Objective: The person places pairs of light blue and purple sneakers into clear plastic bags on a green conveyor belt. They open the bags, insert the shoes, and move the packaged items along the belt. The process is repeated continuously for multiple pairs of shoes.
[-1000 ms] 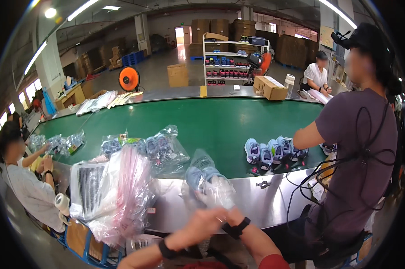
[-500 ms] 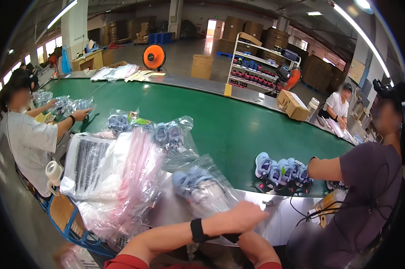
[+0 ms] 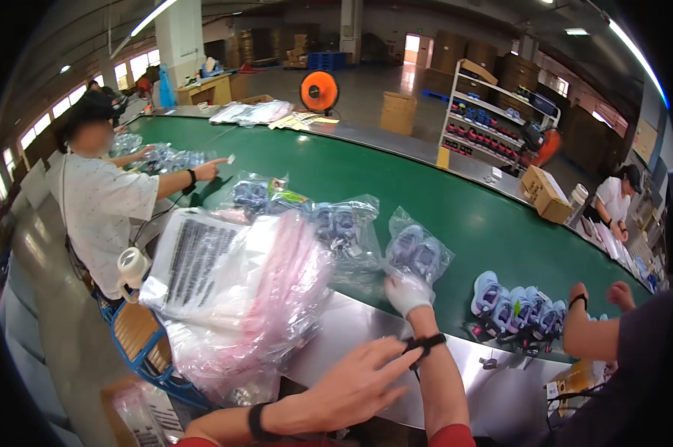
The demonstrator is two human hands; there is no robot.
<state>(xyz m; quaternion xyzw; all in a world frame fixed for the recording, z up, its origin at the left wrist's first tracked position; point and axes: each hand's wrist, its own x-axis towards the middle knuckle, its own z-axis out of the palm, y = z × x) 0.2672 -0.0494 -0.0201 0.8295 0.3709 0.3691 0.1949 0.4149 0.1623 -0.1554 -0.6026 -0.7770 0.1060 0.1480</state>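
A pair of light-blue shoes in a clear plastic bag is at the near edge of the green belt, in front of me. My right hand, in a white glove, grips the near end of this bag. Bare and open, my left hand reaches across to my right wrist with its fingers spread; nothing is in it. To the left of the bagged pair lie more bagged shoes. A heap of clear and pinkish plastic bags is piled left of my hands.
Unbagged light-blue shoes stand in a row at the right, beside a co-worker's arm. Another co-worker handles bagged shoes at the left. A metal ledge borders the green belt. A white cup stands by a blue-framed chair.
My right hand has carried the bagged shoes forward and right, from the metal ledge onto the belt's near edge. My left hand has moved back to the left, and its fingers now show spread.
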